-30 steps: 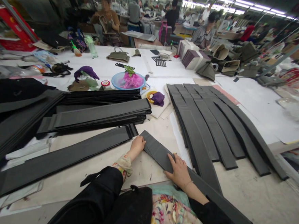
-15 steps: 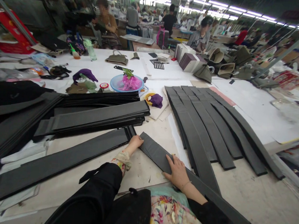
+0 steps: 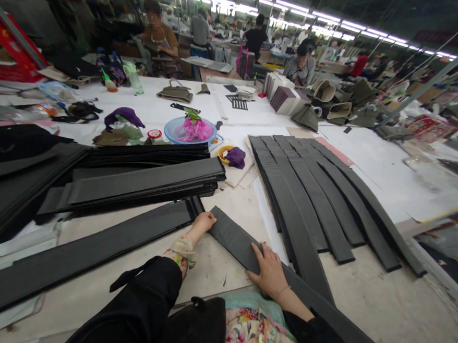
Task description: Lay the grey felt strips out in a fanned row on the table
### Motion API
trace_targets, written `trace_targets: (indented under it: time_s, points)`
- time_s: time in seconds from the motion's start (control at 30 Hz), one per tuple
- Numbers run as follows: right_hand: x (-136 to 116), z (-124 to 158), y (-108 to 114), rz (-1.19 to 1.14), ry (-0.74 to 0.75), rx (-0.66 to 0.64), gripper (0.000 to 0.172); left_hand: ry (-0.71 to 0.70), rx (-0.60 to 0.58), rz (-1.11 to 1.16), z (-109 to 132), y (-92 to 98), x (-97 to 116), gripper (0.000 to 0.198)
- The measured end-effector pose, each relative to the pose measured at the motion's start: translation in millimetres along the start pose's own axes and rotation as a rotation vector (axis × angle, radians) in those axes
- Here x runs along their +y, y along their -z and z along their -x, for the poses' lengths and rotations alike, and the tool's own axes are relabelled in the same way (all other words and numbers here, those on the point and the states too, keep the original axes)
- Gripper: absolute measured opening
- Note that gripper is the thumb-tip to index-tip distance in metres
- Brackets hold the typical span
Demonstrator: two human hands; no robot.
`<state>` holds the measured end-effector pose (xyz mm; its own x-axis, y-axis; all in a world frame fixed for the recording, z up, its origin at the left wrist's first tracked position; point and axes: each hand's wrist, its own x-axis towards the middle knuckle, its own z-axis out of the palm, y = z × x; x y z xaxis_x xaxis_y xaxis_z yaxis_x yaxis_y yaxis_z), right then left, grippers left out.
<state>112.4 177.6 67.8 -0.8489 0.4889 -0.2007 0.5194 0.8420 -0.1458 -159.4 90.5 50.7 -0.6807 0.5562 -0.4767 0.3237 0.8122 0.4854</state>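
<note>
A long dark grey fabric strip (image 3: 235, 241) lies slantwise in front of me, its far end near the middle of the table. My left hand (image 3: 204, 223) is closed at that end, with thumb and fingertips pinching the strip's corner. Flat on the strip's upper face rests my right hand (image 3: 269, 272), fingers spread. Just left of my left hand, another grey strip with black edges (image 3: 101, 254) runs toward the lower left. On the right, several overlapping grey strips (image 3: 309, 198) are fanned out, and the held strip passes close to their near ends.
Stacks of grey strips (image 3: 145, 181) lie at the left. Behind them stand a blue bowl (image 3: 171, 132) with pink plastic and a small yellow bowl (image 3: 223, 155) with purple cloth. Bundled boxes (image 3: 283, 97) and olive fabric pieces (image 3: 337, 108) are farther back. Several people work beyond the table.
The camera view has shifted slightly. Both hands keep about the same places on the strip, the left at its end and the right flat on top.
</note>
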Motion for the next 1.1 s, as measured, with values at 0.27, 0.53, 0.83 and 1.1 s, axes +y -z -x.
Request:
trace_targets:
  time_s: [0.27, 0.53, 0.83, 1.1]
  points:
    - [2, 3, 1, -0.016, -0.013, -0.002, 0.074, 0.004, 0.198, -0.051, 16, -9.8, 4, 0.015]
    - [2, 5, -1, -0.029, -0.016, 0.001, 0.077, 0.016, 0.173, -0.155, 2, -1.4, 1, 0.026]
    - [2, 5, -1, -0.051, -0.009, 0.0, 0.078, -0.033, 0.194, -0.239, 4, -2.5, -2, 0.021]
    - [2, 3, 1, -0.043, -0.005, -0.025, 0.08, -0.224, 0.286, -0.239, 23, -4.1, 4, 0.023]
